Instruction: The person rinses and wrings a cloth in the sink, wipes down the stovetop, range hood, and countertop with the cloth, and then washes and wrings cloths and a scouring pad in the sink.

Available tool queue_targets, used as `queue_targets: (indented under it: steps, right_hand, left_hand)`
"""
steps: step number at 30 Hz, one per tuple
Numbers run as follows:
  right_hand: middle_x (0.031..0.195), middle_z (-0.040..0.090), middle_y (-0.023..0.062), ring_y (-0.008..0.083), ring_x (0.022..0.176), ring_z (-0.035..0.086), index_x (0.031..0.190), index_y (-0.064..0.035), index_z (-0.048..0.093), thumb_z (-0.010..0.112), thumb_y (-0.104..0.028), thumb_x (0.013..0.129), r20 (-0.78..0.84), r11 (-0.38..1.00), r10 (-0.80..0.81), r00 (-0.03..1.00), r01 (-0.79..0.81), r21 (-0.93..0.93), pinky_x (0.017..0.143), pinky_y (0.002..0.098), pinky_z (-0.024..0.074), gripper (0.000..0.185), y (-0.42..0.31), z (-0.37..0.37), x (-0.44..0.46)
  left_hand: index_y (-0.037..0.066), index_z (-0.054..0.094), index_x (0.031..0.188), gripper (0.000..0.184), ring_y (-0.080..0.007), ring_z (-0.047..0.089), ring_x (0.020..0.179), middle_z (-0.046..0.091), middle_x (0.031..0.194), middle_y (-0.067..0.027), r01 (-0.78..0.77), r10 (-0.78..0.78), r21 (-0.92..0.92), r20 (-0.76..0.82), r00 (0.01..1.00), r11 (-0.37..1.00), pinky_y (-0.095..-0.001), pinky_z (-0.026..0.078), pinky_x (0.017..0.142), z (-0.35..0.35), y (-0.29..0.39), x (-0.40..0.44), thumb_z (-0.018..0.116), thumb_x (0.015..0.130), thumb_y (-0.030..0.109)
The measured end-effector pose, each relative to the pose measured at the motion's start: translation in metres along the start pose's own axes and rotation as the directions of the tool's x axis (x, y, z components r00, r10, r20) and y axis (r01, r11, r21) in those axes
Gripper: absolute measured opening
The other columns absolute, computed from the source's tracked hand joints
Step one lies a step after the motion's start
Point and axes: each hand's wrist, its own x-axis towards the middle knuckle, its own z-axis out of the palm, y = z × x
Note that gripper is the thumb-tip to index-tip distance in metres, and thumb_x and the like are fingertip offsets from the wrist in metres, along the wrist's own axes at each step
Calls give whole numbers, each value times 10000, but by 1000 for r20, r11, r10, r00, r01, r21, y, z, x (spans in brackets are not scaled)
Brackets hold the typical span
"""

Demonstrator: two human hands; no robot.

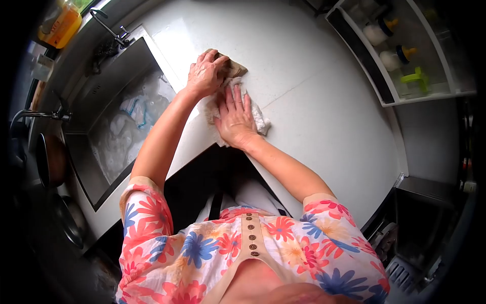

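My left hand [205, 75] is closed over a folded brown cloth [234, 67] on the white countertop [314, 101], fingers curled onto its near side. Just below and to the right, my right hand [237, 117] lies flat with fingers stretched out, pressing on a crumpled white cloth [261, 122]. Part of the white cloth spreads out from under the palm, and its upper end meets the brown cloth. What lies beneath both cloths is hidden.
At the left, a steel sink [81, 147] holds cloudy water and soaking white cloth [134, 111] with blue trim. Faucets [121, 38] and an orange bottle [63, 26] stand behind it. Pans [50, 159] sit far left. A rack [390, 99] with baby bottles [377, 33] is upper right.
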Motion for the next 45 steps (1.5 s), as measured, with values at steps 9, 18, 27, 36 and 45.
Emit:
queue_targets:
  steps: [9, 18, 27, 36, 45]
  right_hand:
    - [1449, 168, 79, 219, 1348, 100, 1380, -92, 203, 338, -284, 896, -72, 876, 436, 897, -441, -194, 1086, 466, 63, 537, 193, -59, -10]
    - [1401, 189, 239, 386, 1317, 103, 1314, 55, 286, 390, -354, 875, -150, 962, 230, 962, -248, -112, 1057, 506, 75, 609, 52, -5, 99]
    - [1035, 608, 62, 251, 1031, 537, 982, -64, 595, 545, -85, 780, -197, 931, 111, 974, -33, 364, 958, 477, 278, 209, 66, -49, 70]
    - [1444, 174, 94, 262, 1348, 75, 1360, -110, 263, 394, -303, 900, -100, 889, 411, 906, -423, -177, 1041, 545, 44, 517, 150, -22, 93]
    - [1429, 219, 103, 280, 1341, 111, 1347, -90, 295, 402, -295, 898, -149, 909, 361, 921, -383, -163, 1037, 540, 56, 506, 151, -21, 91]
  left_hand:
    - [98, 630, 1043, 295, -204, 605, 851, 613, 961, -112, 188, -334, -696, -79, 939, 693, -297, 471, 800, 17, -73, 67, 612, 756, 163]
    - [12, 593, 1064, 374, -245, 620, 815, 621, 946, -164, 136, -254, -817, -13, 967, 560, -318, 490, 749, -21, -35, 126, 572, 757, 224]
    - [-29, 399, 1238, 529, -417, 259, 1252, 322, 1317, -241, -65, 27, -405, -99, 995, 912, -479, 249, 1017, -17, -11, -26, 547, 823, 265]
    - [98, 280, 1362, 643, -300, 67, 1348, 159, 1446, -127, 18, -14, -44, 83, 996, 999, -467, 41, 1081, 0, -99, 28, 344, 870, 508]
    - [31, 232, 1364, 776, -385, 123, 1316, 185, 1419, -208, 414, -400, 12, -233, 886, 910, -497, 92, 1069, -13, -254, 179, 365, 821, 569]
